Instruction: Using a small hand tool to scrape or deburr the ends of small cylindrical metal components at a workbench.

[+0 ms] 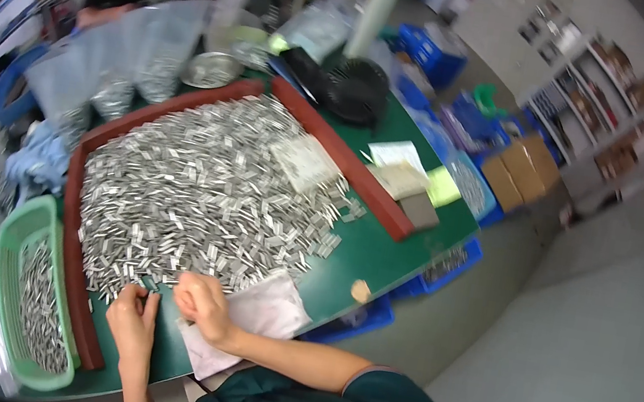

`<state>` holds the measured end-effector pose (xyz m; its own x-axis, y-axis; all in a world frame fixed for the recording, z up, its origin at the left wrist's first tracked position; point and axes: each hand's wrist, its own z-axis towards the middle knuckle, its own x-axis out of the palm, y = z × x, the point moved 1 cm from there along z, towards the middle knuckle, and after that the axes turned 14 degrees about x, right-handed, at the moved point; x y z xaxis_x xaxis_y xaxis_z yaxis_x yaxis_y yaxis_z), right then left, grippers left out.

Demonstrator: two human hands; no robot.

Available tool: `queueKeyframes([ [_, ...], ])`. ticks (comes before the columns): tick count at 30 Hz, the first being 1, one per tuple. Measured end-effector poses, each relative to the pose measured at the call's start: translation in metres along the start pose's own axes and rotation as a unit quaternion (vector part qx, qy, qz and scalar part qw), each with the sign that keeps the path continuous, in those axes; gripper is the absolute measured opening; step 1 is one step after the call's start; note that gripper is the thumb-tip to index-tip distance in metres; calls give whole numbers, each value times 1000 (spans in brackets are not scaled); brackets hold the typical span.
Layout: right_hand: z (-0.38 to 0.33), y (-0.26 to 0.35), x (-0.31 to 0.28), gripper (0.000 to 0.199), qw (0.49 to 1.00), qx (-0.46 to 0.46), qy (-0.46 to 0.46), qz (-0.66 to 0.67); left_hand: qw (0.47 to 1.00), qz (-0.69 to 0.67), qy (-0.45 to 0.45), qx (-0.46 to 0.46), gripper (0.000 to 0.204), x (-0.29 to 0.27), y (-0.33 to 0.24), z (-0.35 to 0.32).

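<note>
Metal pieces [199,172]: small, narrow, silver-grey; heaped loose over much of the green counter [353,270], within red-brown rails [346,159].
Left hand [131,322]: at the near edge of the heap, fingertips toward the pieces, thumb close to the fingers; whether a piece is pinched between them, I cannot tell.
Right hand [204,307]: fingers curled in, just beside the left hand but apart from it, near the pale cloth [270,307]; any content of the curl is hidden.
Green basket [8,276]: outside the left rail; holds a far smaller load of similar-looking pieces. Whether these are handled or waiting is not shown.
Heap outstanding: large and unsorted in look, pieces lying at all angles; a pale flat packet [305,164] rests on its right side.
Progress: judged early, since the heap far outweighs the basket's load; no finished row or stack is evident near the hands.
</note>
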<state>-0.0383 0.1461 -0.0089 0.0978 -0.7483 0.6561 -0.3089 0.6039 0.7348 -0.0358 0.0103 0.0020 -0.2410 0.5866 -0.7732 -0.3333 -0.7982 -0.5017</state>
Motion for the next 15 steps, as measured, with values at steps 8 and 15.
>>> queueKeyframes([
  [8, -8, 2, 4, 36, 999, 18, 22, 36, 998, -43, 12, 40, 16, -7, 3, 4],
  [15, -5, 6, 2, 33, 999, 26, 26, 31, 779, -579, -84, -224, 4, -12, 10, -17],
])
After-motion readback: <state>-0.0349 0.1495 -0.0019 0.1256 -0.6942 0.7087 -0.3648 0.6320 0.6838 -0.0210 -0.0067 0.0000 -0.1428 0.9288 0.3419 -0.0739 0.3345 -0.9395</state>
